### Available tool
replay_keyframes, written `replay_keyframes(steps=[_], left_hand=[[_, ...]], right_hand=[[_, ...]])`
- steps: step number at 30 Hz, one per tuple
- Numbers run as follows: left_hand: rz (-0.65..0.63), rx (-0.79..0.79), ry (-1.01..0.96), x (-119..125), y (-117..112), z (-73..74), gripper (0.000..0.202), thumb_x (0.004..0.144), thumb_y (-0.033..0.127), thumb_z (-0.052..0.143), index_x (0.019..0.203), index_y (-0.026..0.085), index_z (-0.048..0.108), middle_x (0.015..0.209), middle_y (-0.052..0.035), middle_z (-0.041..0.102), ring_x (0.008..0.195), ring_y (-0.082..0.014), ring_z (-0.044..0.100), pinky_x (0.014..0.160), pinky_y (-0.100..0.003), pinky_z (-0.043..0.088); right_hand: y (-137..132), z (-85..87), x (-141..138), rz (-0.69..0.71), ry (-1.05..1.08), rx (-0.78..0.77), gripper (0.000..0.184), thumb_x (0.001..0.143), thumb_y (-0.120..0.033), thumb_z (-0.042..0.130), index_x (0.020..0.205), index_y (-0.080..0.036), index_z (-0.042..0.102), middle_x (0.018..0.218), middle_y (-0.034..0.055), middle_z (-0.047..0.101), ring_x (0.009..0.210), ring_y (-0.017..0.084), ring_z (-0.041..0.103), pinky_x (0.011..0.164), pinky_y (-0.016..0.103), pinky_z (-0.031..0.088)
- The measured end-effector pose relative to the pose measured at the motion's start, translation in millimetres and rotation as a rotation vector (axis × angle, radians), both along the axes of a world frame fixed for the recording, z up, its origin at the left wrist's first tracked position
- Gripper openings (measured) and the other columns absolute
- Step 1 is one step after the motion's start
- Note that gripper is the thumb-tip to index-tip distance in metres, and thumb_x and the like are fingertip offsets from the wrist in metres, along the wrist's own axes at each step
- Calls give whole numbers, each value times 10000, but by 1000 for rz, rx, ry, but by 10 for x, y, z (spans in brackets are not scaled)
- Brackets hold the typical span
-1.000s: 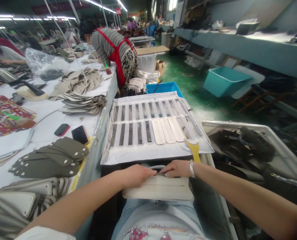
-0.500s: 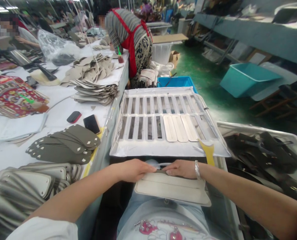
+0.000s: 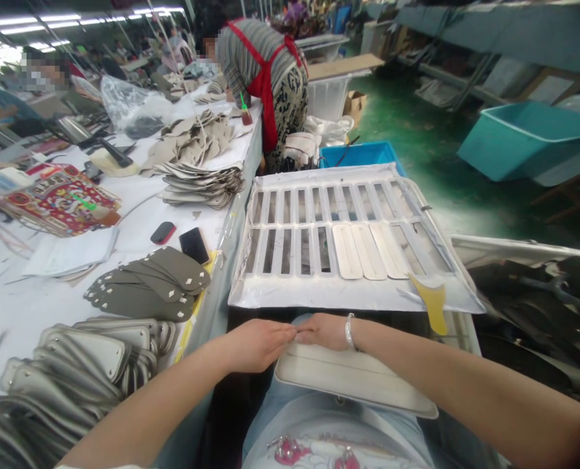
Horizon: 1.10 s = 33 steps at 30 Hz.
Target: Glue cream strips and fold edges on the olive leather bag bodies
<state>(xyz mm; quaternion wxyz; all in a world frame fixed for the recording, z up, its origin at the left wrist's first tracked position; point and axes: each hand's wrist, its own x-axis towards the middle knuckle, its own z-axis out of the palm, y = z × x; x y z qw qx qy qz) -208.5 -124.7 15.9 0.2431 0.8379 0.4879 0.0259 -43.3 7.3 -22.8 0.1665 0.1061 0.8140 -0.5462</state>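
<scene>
Nearest of all, a cream bag panel lies across the person's lap, just short of the near edge of the foil-lined slotted rack. The left hand and right hand sit over the panel's upper edge, fingers curled inward, fingertips meeting at the middle; neither hand looks clenched, but whether they pinch the edge or only rest there cannot be told. A silver bracelet circles the right wrist. Working from the centre outward with even pressure would probably suit an edge this long. On the rack's near right corner lies a yellow plastic scraper, and three pale strips lie side by side on its slats. Left of the rack are stacked metal-edged panels, olive panels with white diamond marks and a black phone on a white-covered worktable. Right of the rack, a white bin holds dark pieces. Beyond the rack sit a blue crate and a co-worker in a red apron, bent over the table.
</scene>
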Motion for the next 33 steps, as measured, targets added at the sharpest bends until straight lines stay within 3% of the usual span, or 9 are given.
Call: replay_keyframes(steps=[4,10,14,16,20,24,28,33], left_hand=[[-26,62,104,128,-10,-4,406,893,191,351,1278,94,437,1311,-119,479,1204,-178,449,1002,-288,384],[-85,137,207,269,33,21,403,883,163,363,1269,79,444,1280,-130,509,1170,-195,476,987,-314,397],[19,192,250,474,81,120,353,899,286,381,1150,116,561,1202,-114,575,1162,-267,469,1010,-453,340],[75,194,204,692,81,160,368,876,366,436,1137,142,567,1225,-103,558,1164,-281,460,1000,-470,342],[59,132,-21,1264,8,125,445,822,315,539,1229,152,465,1233,-98,539,1086,-212,504,935,-348,417],[126,183,-73,1687,-69,-32,298,833,255,522,1126,197,526,1112,-69,597,1002,-222,518,855,-379,430],[158,281,-48,1807,-111,-144,195,883,229,437,1013,217,582,1034,-53,621,951,-220,512,792,-378,410],[124,346,-23,1812,-153,-172,210,875,176,438,1034,207,571,1084,-38,610,977,-222,482,804,-366,392]], right_hand=[[96,60,187,5,12,-6,345,834,-358,445,1019,-169,667,899,53,672,816,198,587,757,288,437],[484,128,1133,0,-153,-42,444,842,-441,419,1155,-186,605,1041,39,661,957,228,593,839,292,434],[509,130,1387,-104,-166,22,445,825,-439,453,1161,-188,600,1081,37,651,1006,236,586,887,308,433],[394,196,1467,-217,-109,127,443,814,-400,487,1191,-184,572,1189,62,591,1093,234,535,967,330,381],[-89,346,1888,-556,233,470,400,853,-355,468,1217,-200,524,1288,89,502,1185,203,449,1034,379,317],[-613,233,2360,-644,373,757,233,828,-304,537,1035,-233,615,1199,74,564,1176,212,451,1042,457,300],[-811,13,2440,-725,416,927,137,831,-239,529,858,-250,663,1109,50,614,1145,213,476,1012,479,332],[-800,-12,2366,-713,468,1054,123,814,-206,549,818,-248,664,1137,41,596,1161,209,453,1023,470,316]])
